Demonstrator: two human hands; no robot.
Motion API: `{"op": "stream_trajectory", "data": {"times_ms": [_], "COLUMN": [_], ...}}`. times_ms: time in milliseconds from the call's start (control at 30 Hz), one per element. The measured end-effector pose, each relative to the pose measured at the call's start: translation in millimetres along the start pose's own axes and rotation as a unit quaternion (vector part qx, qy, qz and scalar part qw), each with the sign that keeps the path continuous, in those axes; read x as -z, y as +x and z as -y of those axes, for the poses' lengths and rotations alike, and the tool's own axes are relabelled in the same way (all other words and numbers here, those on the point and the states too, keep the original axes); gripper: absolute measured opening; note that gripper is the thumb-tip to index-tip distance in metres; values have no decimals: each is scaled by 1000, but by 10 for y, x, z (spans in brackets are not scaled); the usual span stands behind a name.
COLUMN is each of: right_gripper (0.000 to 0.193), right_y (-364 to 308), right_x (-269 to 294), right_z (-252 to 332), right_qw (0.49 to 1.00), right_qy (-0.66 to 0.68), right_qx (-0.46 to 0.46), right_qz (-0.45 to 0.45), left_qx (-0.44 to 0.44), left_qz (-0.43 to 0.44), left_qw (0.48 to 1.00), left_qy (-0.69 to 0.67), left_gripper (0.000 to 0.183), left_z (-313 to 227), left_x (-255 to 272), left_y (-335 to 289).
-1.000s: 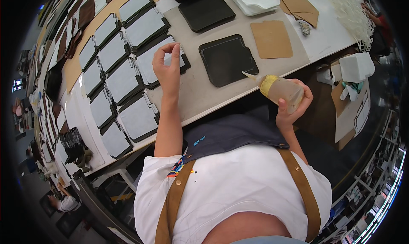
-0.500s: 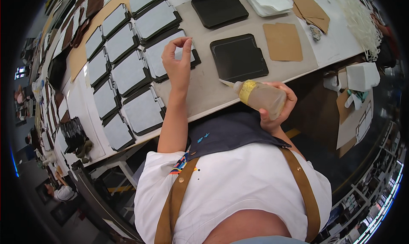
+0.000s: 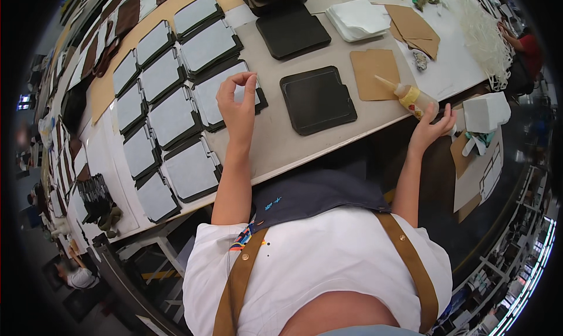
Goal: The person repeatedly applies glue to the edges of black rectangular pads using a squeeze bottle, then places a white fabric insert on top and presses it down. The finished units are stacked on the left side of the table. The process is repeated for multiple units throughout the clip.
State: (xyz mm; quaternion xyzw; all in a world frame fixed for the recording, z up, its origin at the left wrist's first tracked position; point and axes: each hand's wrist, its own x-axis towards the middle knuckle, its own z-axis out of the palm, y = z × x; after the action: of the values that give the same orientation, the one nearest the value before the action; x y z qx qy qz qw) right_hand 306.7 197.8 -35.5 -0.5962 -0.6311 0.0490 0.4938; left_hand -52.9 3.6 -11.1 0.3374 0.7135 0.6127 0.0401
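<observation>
My left hand [image 3: 236, 101] is raised over the grey-white panels, its thumb and forefinger tips pinched together. Whatever may be between those tips is too small to make out. At the table's right edge, a clear squeeze bottle [image 3: 415, 99] with a yellow label and long pale nozzle tilts over the brown card [image 3: 375, 75]. My right hand [image 3: 428, 128] is beside the bottle's base with fingers spread; the thumb seems to touch it. Between my hands a flat black notched panel [image 3: 318, 100] lies on the table.
Rows of black pieces topped with grey-white sheets [image 3: 171, 120] cover the left side. Farther back are a black stack [image 3: 293, 31], white sheets [image 3: 358, 18], brown cards [image 3: 413, 30] and pale strips [image 3: 484, 37]. A white block [image 3: 487, 112] stands beyond the right edge.
The bottle has moved right, from in front of the black panel to the table's right edge. My right hand has gone with it and its fingers have opened. My left hand stays pinched.
</observation>
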Motion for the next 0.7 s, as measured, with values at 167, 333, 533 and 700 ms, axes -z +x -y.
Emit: {"op": "stream_trajectory", "data": {"times_ms": [167,333,533,700], "right_gripper": [38,19,17,25], "right_y": [501,751,938,1282], "right_x": [-433,-1409,-1610,-1720], "right_z": [865,1123,1242,1182], "right_qw": [957,902,900,851], "right_qy": [136,34,10,29], "right_qx": [198,322,237,113], "right_qz": [162,285,367,511], "left_qx": [-10,-49,-75,-80], "left_qz": [14,21,2,1], "left_qw": [1000,997,994,995], "left_qy": [17,50,73,68], "left_gripper": [12,11,13,13], "left_z": [49,88,5,-26], "left_x": [-31,-60,-32,-33], "left_y": [-6,19,1,-8]}}
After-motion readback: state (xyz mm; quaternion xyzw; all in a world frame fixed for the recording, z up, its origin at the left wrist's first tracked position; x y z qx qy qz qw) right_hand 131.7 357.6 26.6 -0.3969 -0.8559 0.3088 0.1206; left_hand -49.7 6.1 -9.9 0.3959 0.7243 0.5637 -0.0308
